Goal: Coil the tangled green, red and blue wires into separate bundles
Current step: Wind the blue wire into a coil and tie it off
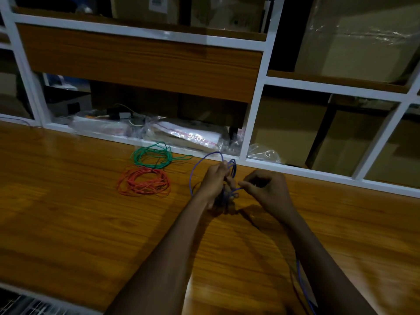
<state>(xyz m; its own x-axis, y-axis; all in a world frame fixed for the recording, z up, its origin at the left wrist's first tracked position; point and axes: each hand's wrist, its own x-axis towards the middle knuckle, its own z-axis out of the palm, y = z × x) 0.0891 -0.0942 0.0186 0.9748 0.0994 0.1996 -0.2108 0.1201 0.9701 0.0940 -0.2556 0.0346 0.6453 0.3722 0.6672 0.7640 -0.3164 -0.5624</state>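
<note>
Two coils lie on surface (68, 212): green coil (151, 156) just behind red coil (144, 182). Right of red coil, left hand (214, 181) grips blue wire (197, 167) loops; right hand (266, 190) pinches one strand of it.

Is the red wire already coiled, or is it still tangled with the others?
Coiled: the red wire lies in a round bundle on the table, beside the green wire.

Nothing is legible: the white paper label (158, 2) on the brown cardboard box (131, 7) and red print on the clear plastic bag (196, 135) are too blurred.
</note>
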